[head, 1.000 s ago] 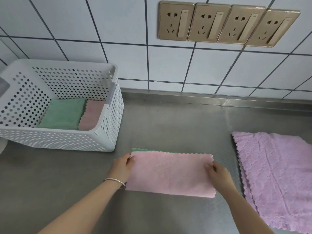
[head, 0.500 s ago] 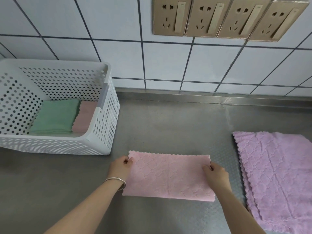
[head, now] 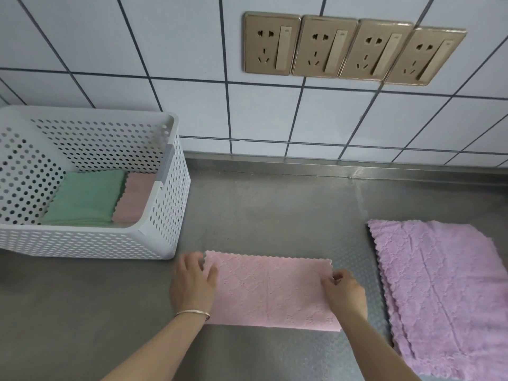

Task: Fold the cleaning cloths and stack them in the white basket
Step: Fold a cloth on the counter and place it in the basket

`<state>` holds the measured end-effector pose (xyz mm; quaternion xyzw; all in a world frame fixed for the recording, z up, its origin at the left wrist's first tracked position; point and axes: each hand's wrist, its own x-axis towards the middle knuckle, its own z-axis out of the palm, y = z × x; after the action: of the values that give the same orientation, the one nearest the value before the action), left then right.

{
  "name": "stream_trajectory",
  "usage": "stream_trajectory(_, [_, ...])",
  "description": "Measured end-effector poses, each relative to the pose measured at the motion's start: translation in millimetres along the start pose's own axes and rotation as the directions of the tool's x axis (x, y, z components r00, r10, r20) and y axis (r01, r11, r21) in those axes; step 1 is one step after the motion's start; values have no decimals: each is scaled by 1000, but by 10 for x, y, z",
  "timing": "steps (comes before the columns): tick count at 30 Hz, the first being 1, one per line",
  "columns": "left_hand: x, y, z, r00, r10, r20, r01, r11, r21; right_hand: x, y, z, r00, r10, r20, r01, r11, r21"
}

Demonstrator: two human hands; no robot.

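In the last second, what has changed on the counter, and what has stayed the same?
The green edge behind the pink cloth is gone from view. The left hand let go of its corner and now rests flat on the left end; the right hand still pinches the right edge. The white basket with its folded cloths and the purple cloths stayed as they were.

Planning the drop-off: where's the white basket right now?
In the head view, the white basket sits at left on the steel counter against the tiled wall, just beyond the left hand.
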<state>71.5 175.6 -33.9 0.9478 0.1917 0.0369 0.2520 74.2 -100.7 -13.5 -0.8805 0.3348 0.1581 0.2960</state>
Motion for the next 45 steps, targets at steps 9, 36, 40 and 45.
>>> stream_trajectory(9, [-516, 301, 531, 682, 561, 469, -714, 648, 264, -252, 149, 21, 997, 81, -2, -81, 994, -72])
stream_trajectory(36, [-260, 1139, -282, 817, 356, 453, -47, 825, -563, -938, -316, 149, 753, -618, -226, 584, 786, -202])
stream_trajectory(40, [-173, 1025, -302, 808, 169, 565, 142, 874, -465, -1019, -423, 321, 655, -729, -199, 683, 683, -258])
stream_trajectory(45, [-125, 792, -248, 798, 9, 603, 296, 865, -405, -1052, -411, 516, 425, -887, -178, 837, 460, -295])
